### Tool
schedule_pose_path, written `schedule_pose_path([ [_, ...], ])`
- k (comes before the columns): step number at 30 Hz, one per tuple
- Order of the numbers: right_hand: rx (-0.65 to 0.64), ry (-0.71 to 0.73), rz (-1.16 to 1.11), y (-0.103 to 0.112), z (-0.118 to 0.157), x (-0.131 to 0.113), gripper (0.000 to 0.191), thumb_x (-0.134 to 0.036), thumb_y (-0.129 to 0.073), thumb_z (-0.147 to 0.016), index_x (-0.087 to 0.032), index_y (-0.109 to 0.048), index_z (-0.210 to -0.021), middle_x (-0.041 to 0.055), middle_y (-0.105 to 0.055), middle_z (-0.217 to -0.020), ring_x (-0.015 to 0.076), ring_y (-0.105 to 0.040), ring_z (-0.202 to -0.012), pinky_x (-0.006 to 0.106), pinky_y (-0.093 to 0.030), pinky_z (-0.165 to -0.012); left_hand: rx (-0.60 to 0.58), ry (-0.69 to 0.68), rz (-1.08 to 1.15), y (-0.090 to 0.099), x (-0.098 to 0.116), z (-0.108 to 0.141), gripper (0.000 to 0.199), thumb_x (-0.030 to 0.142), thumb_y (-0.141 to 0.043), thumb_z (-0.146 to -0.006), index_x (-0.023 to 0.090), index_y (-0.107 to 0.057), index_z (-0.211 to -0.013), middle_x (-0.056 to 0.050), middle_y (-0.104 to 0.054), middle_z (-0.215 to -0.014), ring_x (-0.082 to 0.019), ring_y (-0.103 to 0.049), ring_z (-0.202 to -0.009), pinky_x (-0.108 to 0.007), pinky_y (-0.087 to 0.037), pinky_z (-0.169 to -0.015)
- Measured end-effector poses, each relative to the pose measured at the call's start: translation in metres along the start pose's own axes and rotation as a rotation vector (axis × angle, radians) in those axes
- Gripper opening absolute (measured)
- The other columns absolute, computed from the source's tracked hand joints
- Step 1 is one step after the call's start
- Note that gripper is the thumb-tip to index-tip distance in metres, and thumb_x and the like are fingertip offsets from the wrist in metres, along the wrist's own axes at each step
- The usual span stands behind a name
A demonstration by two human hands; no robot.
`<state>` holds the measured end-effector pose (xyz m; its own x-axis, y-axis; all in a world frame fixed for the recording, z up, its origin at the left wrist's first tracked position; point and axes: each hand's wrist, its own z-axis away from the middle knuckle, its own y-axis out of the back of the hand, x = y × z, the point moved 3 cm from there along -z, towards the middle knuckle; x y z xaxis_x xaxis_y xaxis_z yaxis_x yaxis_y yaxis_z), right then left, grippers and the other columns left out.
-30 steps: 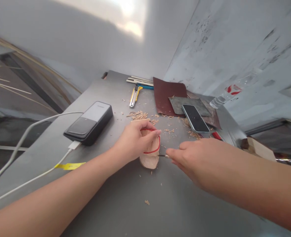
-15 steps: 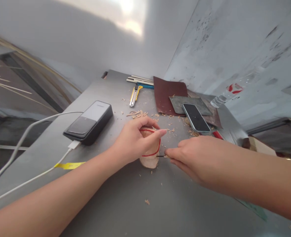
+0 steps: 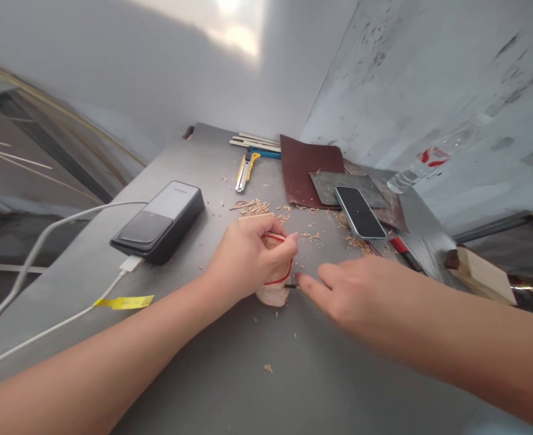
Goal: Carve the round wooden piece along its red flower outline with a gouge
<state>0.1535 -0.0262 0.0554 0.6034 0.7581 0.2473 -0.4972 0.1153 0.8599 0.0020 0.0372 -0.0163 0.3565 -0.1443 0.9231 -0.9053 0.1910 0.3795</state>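
My left hand [image 3: 250, 257] is closed around a pale carved wooden piece [image 3: 272, 295] with a red line drawn on it, pressing it on the grey table. The fingers and thumb curl over its far part, hiding much of it. Just to the right, my right hand [image 3: 354, 293] is closed on a thin carving tool [image 3: 292, 286]. Only its short dark shaft shows, with the tip at the wood's right edge; the handle is hidden in the hand. Wood shavings [image 3: 254, 208] lie beyond the left hand.
A black-and-grey power bank [image 3: 162, 220] with a white cable [image 3: 112, 287] sits left. Behind lie a yellow utility knife [image 3: 247, 171], thin sticks [image 3: 257, 142] and brown sandpaper [image 3: 309, 166]. A phone [image 3: 360, 212], a red-handled tool [image 3: 399, 244], a plastic bottle [image 3: 411, 175] and a wooden block [image 3: 483, 275] are right.
My right hand has moved slightly left and its forearm lower, showing more of the red-handled tool behind it. The left hand keeps its hold on the wooden piece. The view has shifted slightly.
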Motion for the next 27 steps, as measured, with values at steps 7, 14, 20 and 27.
schedule_pose_path([
  [7,-0.001,-0.172,-0.487,-0.015,0.001,0.011,0.026,-0.025,-0.045,-0.098,-0.02,-0.06,-0.077,-0.0019,-0.049,-0.059,0.0115,-0.032,-0.048,0.027,-0.022,-0.05,0.029,-0.01,0.041,0.002,0.001,-0.001,0.029,0.042,-0.067,-0.084,0.019,-0.063,-0.066,0.004,-0.056,-0.057,-0.013,-0.05,-0.059,-0.024,-0.041,-0.057],
  [14,-0.007,-0.028,-0.456,-0.014,-0.003,0.024,0.021,-0.022,-0.047,-0.097,-0.02,-0.062,-0.082,-0.0027,-0.049,-0.062,0.011,-0.032,-0.049,0.027,-0.023,-0.051,0.02,0.004,0.041,0.001,0.001,-0.001,0.028,0.041,-0.067,-0.084,0.019,-0.061,-0.067,0.005,-0.055,-0.057,-0.012,-0.048,-0.058,-0.024,-0.039,-0.056],
  [20,0.171,0.055,-0.079,-0.022,0.004,0.01,0.042,-0.004,-0.054,-0.07,-0.018,-0.07,-0.107,-0.0004,-0.05,-0.062,0.0145,-0.024,-0.047,0.033,-0.011,-0.048,0.018,0.022,0.029,0.001,0.001,-0.001,0.026,0.04,-0.066,-0.085,0.019,-0.065,-0.068,0.003,-0.061,-0.064,-0.015,-0.054,-0.067,-0.028,-0.041,-0.063],
  [27,-0.011,-0.135,-0.627,-0.01,-0.001,0.017,0.035,-0.029,-0.042,-0.102,-0.02,-0.057,-0.072,-0.0006,-0.057,-0.06,0.0131,-0.049,-0.054,0.026,-0.029,-0.055,0.015,0.04,0.108,0.005,0.0,0.0,0.026,0.039,-0.066,-0.085,0.02,-0.062,-0.068,0.002,-0.062,-0.063,-0.015,-0.054,-0.063,-0.028,-0.043,-0.062],
])
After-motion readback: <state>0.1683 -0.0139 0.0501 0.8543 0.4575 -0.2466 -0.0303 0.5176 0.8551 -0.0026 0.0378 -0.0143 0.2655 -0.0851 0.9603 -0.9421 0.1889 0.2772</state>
